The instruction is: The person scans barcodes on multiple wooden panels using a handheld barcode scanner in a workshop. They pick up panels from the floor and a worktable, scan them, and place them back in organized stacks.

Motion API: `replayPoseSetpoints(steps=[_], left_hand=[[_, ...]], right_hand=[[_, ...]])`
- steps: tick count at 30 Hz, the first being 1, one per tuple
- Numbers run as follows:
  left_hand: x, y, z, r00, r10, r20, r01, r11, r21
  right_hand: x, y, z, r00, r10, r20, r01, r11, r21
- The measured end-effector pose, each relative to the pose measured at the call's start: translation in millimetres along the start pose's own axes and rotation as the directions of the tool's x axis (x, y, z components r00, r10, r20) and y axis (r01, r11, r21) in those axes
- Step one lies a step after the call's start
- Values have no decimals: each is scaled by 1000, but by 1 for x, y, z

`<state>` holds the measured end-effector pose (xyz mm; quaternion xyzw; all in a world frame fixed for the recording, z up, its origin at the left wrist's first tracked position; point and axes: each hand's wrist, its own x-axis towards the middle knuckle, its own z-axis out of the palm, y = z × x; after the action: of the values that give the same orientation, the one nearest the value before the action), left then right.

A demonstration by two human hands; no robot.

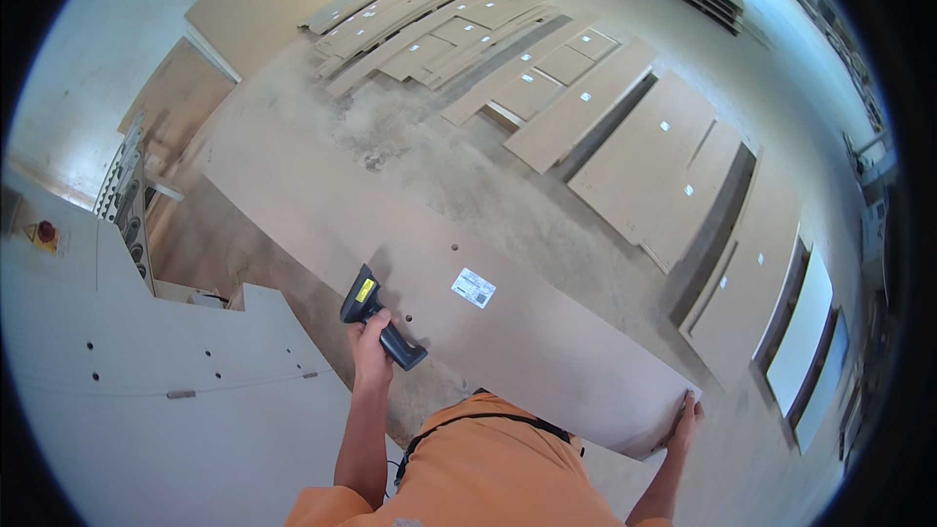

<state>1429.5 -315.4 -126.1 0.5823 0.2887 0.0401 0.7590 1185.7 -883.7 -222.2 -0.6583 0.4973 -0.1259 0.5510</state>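
My left hand (370,355) is closed around the grip of a black handheld scanner (362,297), thumb across the handle, with the butt sticking out past my fist toward the right. The scanner's head, with a yellow sticker on it, points away from me, over the near long edge of a tan board (561,346).

My right hand (687,420) is curled around the board's corner at the lower right, gripping its end; how the fingers sit underneath I cannot tell.

The board runs slantwise in front of me, from that corner up to the far left. On its face, to the right of the scanner, is a white label (474,288), with two small round holes near it. Beyond the board, more labelled panels (664,161) lie in rows across the floor (434,176).
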Motion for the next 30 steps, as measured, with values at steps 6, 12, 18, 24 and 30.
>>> replayPoseSetpoints(steps=[6, 12, 18, 24, 30], left_hand=[[117, 42, 3, 985, 36, -167, -45, 998, -48], [211, 83, -24, 917, -20, -399, -43, 988, -147], [356, 98, -56, 867, -75, -493, -90, 949, -304], [544, 174, -72, 867, -105, -486, -51, 954, -297], [710, 284, -56, 928, 24, -372, -126, 960, -252]], right_hand=[[106, -117, 183, 978, -195, 74, 209, 893, -400], [167, -256, 388, 910, -333, 247, 408, 825, -391], [165, -332, 589, 858, -381, 345, 493, 800, -342], [155, -407, 760, 830, -461, 316, 554, 750, -361], [149, -469, 885, 909, -374, 183, 416, 841, -346]])
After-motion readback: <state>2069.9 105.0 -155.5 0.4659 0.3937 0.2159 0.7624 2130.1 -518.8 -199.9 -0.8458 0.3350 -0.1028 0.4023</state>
